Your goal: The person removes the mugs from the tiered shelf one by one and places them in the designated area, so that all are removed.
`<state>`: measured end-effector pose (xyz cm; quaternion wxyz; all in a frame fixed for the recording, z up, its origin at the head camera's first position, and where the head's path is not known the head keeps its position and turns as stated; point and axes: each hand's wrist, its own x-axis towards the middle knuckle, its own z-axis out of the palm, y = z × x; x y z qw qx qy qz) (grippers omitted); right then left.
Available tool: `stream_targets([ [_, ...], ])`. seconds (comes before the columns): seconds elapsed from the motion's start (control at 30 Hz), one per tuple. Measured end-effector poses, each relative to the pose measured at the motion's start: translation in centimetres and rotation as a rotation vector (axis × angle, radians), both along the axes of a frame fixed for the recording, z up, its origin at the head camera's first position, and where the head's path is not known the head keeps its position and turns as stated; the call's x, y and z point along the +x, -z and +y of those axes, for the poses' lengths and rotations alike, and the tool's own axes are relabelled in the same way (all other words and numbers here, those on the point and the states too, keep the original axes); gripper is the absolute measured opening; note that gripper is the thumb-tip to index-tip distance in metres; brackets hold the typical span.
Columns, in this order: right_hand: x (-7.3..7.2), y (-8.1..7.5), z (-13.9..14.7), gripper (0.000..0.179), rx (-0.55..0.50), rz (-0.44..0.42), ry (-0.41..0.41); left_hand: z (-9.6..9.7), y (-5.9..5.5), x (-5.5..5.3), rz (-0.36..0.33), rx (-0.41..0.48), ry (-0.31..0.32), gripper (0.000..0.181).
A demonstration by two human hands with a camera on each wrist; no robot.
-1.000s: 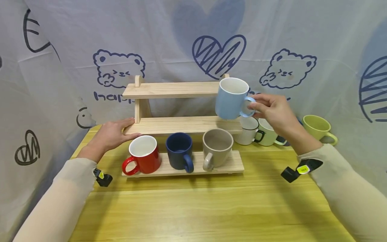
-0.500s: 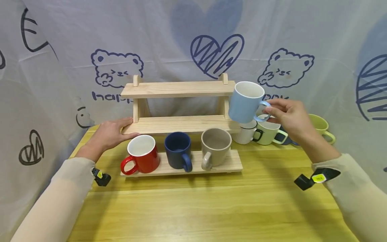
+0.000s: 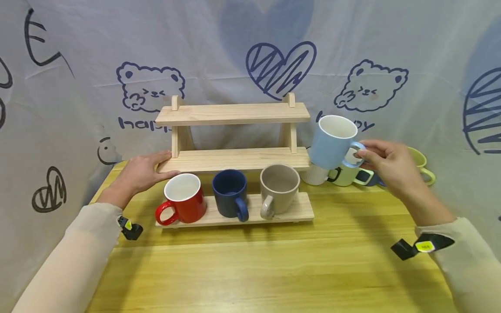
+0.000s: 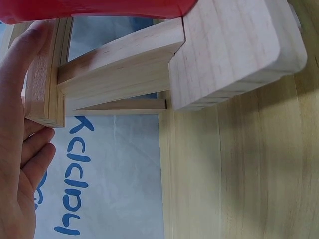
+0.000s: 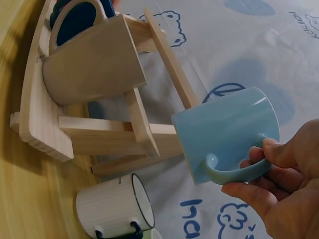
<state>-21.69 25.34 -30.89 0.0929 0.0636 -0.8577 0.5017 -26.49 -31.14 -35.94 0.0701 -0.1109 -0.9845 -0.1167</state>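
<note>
My right hand (image 3: 393, 165) pinches the handle of a light blue mug (image 3: 332, 143), held up just right of the wooden tiered shelf (image 3: 231, 114). The right wrist view shows thumb and fingers around that handle on the blue mug (image 5: 229, 129). My left hand (image 3: 142, 176) grips the left end of the middle board, thumb along the front; in the left wrist view its fingers (image 4: 37, 157) curl under the board (image 4: 46, 84). On the bottom board stand a red mug (image 3: 189, 204), a dark blue mug (image 3: 227, 200) and a taupe mug (image 3: 279, 191).
Behind the held mug stand a white mug with a dark rim (image 5: 112, 206), a pale green mug (image 3: 345, 177) and a yellow-green mug (image 3: 420, 161). A patterned curtain (image 3: 219, 56) hangs behind the wooden table (image 3: 242, 274).
My right hand has carried the light blue mug rightward and down, from in front of the shelf's right end to beside it. My left hand keeps its place on the shelf.
</note>
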Motion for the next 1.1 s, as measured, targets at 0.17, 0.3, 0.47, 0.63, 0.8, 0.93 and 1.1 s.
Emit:
stream_targets([
  [0.17,0.4,0.9,0.6,0.042,0.004,0.017,0.021,-0.1,0.0,0.1,0.014,0.003,0.009,0.092],
  [0.3,0.7,1.9,0.7,0.04,0.009,0.044,0.023,-0.3,0.0,0.2,0.028,0.005,0.014,0.089],
  [0.47,1.0,3.2,0.9,0.039,0.0,0.062,0.024,-0.4,0.0,0.1,0.02,0.006,0.014,0.09],
  [0.63,1.3,4.6,0.9,0.037,-0.025,0.068,0.008,-0.4,0.1,0.2,0.019,0.009,0.032,0.087],
  [0.8,1.5,6.0,1.2,0.036,-0.068,0.06,-0.017,-0.2,0.0,0.1,0.007,0.014,0.025,0.087],
  [0.93,1.5,6.9,1.4,0.037,-0.071,0.049,-0.014,-0.2,0.0,-0.1,-0.021,0.029,0.006,0.092],
  [1.1,1.4,8.0,1.5,0.036,-0.083,0.031,-0.017,-0.1,-0.1,-0.3,-0.038,0.043,-0.01,0.094],
])
